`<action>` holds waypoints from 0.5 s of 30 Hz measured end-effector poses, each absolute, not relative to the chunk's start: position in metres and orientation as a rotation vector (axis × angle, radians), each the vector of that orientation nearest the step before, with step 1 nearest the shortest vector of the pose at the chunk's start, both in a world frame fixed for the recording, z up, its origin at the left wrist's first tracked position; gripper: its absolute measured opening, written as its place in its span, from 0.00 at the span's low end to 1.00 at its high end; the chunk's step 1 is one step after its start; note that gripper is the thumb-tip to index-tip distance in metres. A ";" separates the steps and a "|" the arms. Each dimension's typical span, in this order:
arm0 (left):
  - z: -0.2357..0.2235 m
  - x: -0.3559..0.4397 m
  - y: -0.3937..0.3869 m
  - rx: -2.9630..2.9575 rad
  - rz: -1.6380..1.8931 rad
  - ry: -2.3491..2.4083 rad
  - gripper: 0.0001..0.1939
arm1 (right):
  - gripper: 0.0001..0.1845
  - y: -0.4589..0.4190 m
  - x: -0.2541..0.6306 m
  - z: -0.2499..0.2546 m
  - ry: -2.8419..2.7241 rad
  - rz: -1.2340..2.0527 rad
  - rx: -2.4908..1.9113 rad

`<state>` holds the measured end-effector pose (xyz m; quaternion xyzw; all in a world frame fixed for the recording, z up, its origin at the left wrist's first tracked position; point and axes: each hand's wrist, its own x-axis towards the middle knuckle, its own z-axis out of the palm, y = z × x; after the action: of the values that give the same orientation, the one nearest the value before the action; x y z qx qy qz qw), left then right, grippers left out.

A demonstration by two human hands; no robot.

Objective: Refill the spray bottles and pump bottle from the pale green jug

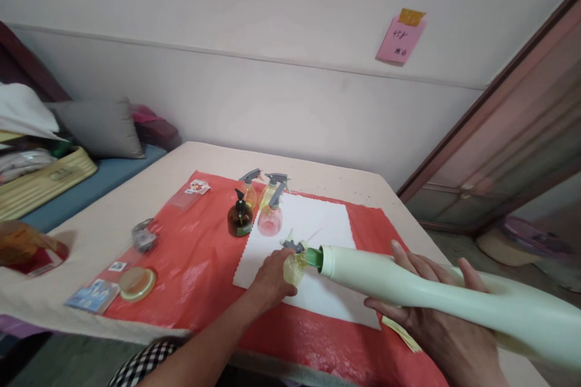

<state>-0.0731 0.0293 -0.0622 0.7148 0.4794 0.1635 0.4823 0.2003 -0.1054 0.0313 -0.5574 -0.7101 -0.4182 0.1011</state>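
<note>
My left hand is wrapped round a small yellowish clear bottle on the white sheet. My right hand grips a long pale green jug by its handle part, holding it tilted almost level. The jug's green spout end is at the mouth of the yellowish bottle; whether liquid flows cannot be made out. Just behind that bottle lies a grey spray head with a thin tube.
Beyond my left hand stand a dark pump bottle, a pink spray bottle and two yellowish spray bottles. A round-lidded tub and packets are on the red cloth. A red-and-orange package sits far left; folded yellow paper lies under my right hand.
</note>
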 end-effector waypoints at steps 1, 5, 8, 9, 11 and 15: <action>-0.061 -0.073 0.029 1.743 0.400 1.168 0.43 | 0.51 -0.105 0.200 0.032 -2.099 -1.230 -1.649; -0.060 -0.073 0.029 1.744 0.396 1.164 0.41 | 0.52 -0.106 0.200 0.033 -2.113 -1.227 -1.658; -0.062 -0.073 0.030 1.747 0.389 1.165 0.41 | 0.52 -0.107 0.200 0.033 -2.106 -1.224 -1.660; -0.063 -0.074 0.031 1.750 0.389 1.165 0.41 | 0.52 -0.107 0.200 0.033 -2.105 -1.223 -1.662; -0.066 -0.074 0.032 1.758 0.393 1.162 0.42 | 0.52 -0.107 0.200 0.033 -2.106 -1.232 -1.662; -0.070 -0.074 0.033 1.789 0.399 1.141 0.42 | 0.52 -0.107 0.200 0.033 -2.103 -1.230 -1.663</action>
<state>-0.0736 0.0328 -0.0698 0.7306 0.4660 0.1628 0.4717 0.2002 -0.1069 0.0328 -0.5613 -0.7096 -0.4151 0.0956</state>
